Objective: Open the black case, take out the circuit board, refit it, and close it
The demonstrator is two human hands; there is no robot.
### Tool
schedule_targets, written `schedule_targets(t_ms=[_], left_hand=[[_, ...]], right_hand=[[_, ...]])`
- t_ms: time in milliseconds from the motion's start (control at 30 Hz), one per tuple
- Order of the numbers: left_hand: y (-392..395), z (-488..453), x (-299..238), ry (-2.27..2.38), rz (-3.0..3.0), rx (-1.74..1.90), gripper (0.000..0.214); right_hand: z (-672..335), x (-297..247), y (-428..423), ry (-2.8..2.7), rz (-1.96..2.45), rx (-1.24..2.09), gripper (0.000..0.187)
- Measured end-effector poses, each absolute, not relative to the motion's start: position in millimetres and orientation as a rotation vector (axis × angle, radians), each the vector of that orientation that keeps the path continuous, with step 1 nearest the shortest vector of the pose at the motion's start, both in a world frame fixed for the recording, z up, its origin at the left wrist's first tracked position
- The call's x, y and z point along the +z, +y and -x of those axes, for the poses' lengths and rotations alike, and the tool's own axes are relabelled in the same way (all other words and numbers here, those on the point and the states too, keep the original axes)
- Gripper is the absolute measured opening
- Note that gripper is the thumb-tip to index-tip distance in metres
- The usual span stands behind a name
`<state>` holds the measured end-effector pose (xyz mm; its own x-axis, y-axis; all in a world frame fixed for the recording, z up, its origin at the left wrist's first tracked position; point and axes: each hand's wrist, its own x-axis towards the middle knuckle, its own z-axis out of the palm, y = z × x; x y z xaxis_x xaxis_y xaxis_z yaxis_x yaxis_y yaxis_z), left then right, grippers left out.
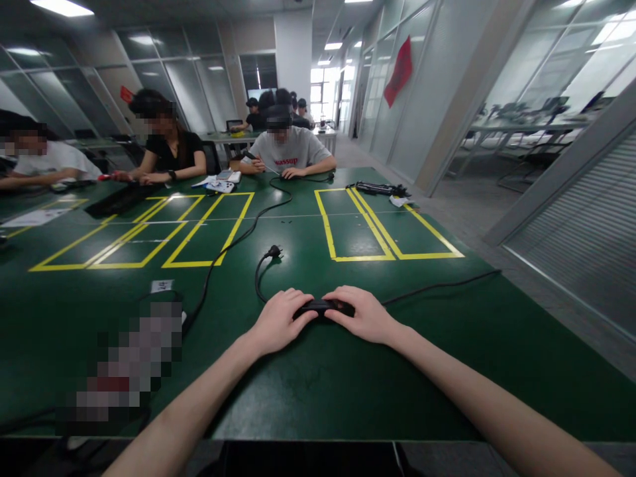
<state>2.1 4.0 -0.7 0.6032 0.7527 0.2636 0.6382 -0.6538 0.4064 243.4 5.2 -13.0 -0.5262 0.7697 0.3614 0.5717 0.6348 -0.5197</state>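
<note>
1. Although cords and devices lie across it, the green bench (338, 391) is easily the largest thing here, running from the near edge back to the seated people.
2. Across it sit a person in a lettered white T-shirt (303, 149), a person in black (173, 156) and, at far left, a person in a white top (59, 159).
3. Yellow tape rectangles (362, 259) mark the bench's far half, in a left and a right group.
4. A long, pale object (144, 351) lies slantwise at near left; it is pixelated, so I cannot say what it is.
5. A long black cable (206, 289) winds from beside that object's upper end toward the person in the T-shirt.
6. The right hand (362, 315) and the left hand (283, 318) face each other at the middle, each grip narrow and closed on one end of a black bar, thumbs on the near side, fingers curled over the far side.
7. That black bar (318, 305) lies crosswise between the hands, its ends covered by them.
8. A dark bundle (380, 189) rests near the far right corner.
9. A thin cord (437, 288) stretches from beside the right hand to the bench's right edge.
10. A black plug (273, 252) sits beyond the left hand, its lead curving back toward that hand.
11. A small paper tag (161, 286) lies just above the pixelated object.
</note>
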Motion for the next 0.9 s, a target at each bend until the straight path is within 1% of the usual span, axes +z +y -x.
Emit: schedule_targets(t_ms=[133, 167, 267, 300, 433, 467, 533, 600, 667, 733, 767, 833, 900], left_hand=[[3.2, -0.3, -1.9, 1.104, -2.534, 0.689, 0.023], [3.1, 0.4, -2.8, 1.07, -2.541, 0.719, 0.029], [3.7, 1.9, -6.1, 0.982, -2.638, 0.776, 0.06], [4.2, 1.8, -7.2, 0.979, -2.689, 0.782, 0.064], [4.8, -0.6, -8.3, 1.022, -2.864, 0.759, 0.05], [4.2, -1.4, -7.7, 1.024, -2.893, 0.733, 0.047], [2.0, -2.8, -6.1, 1.013, -2.928, 0.668, 0.045], [-0.2, -3.8, -4.5, 1.0, -2.936, 0.611, 0.045], [-1.2, -4.3, -2.9, 1.003, -2.927, 0.582, 0.045], [-0.9, -4.2, -1.6, 1.014, -2.911, 0.575, 0.043], [-0.3, -3.9, -1.1, 1.014, -2.904, 0.574, 0.042], [1.0, -2.8, -0.2, 1.009, -2.889, 0.589, 0.04], [2.0, -1.1, 0.4, 1.011, -2.87, 0.629, 0.041]], right_hand=[[-239.8, -16.3, 3.3, -2.208, 1.092, 0.517, 0.024], [-238.5, -15.8, 2.4, -2.162, 1.113, 0.556, 0.024], [-235.4, -11.5, 0.5, -1.983, 1.178, 0.768, 0.024], [-235.0, -9.9, 0.3, -1.911, 1.187, 0.863, 0.025], [-237.3, -7.7, 3.0, -1.686, 1.17, 1.193, 0.038], [-238.4, -8.3, 3.9, -1.688, 1.163, 1.252, 0.039], [-240.3, -9.4, 4.9, -1.765, 1.175, 1.292, 0.035], [-241.7, -8.7, 4.1, -1.903, 1.234, 1.164, 0.027], [-243.2, -5.5, 2.0, -2.054, 1.257, 0.868, 0.022], [-245.0, -1.3, -0.3, -2.202, 1.146, 0.573, 0.023], [-246.0, 0.4, -1.1, -2.268, 1.051, 0.478, 0.025], [-247.7, 2.0, -1.9, -2.361, 0.881, 0.4, 0.024], [-248.7, 0.9, -2.0, -2.382, 0.817, 0.378, 0.017]])
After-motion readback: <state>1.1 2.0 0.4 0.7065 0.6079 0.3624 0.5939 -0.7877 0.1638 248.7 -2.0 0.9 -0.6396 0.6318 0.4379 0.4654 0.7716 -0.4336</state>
